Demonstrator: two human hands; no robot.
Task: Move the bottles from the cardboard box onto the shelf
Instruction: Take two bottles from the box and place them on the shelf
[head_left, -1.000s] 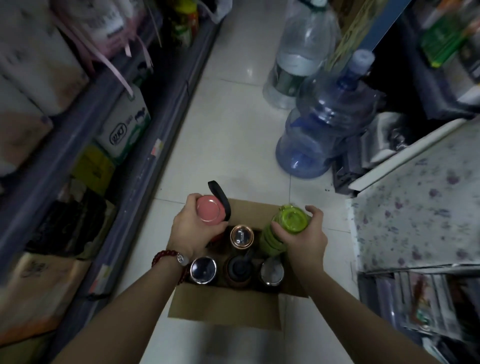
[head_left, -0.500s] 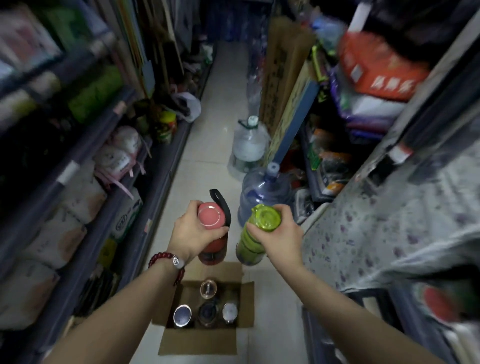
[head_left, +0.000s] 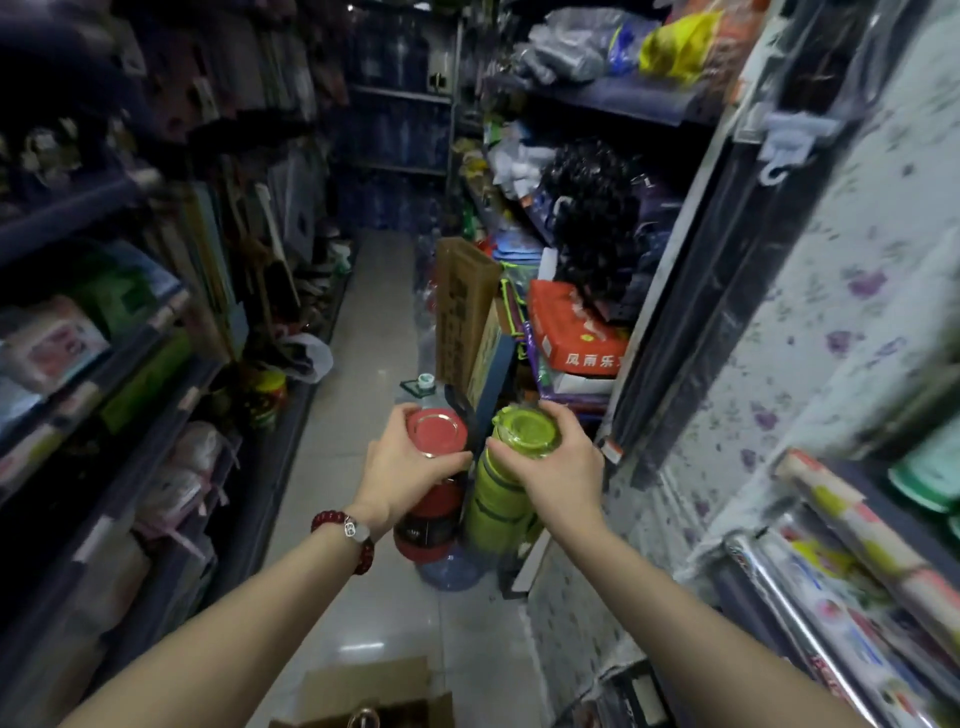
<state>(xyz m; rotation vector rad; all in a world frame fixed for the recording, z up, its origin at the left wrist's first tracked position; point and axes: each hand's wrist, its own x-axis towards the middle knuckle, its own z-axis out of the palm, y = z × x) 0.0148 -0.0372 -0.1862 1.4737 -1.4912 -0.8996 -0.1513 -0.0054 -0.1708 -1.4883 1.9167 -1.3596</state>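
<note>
My left hand (head_left: 402, 470) grips the lid end of a red bottle (head_left: 434, 499) with a black strap, held upright in the air over the aisle. Right beside it, my right hand (head_left: 553, 467) grips the top of a green bottle (head_left: 501, 512), also upright. The two bottles hang side by side, almost touching. The cardboard box (head_left: 363, 688) lies on the floor at the bottom edge of the view, mostly cut off; one bottle top (head_left: 363, 719) shows inside it. Stocked shelves (head_left: 156, 364) line the left of the aisle.
A narrow tiled aisle (head_left: 374, 322) runs ahead between crowded shelves. Two large water jugs (head_left: 423, 387) stand on the floor ahead, one partly behind the bottles. On the right are rolls of flowered sheeting (head_left: 852, 332), a red package (head_left: 576, 327) and a tall brown board (head_left: 462, 306).
Both hands have lifted the red and green bottles out of the box and up high. My view has tilted up, so the box has slid to the bottom edge.
</note>
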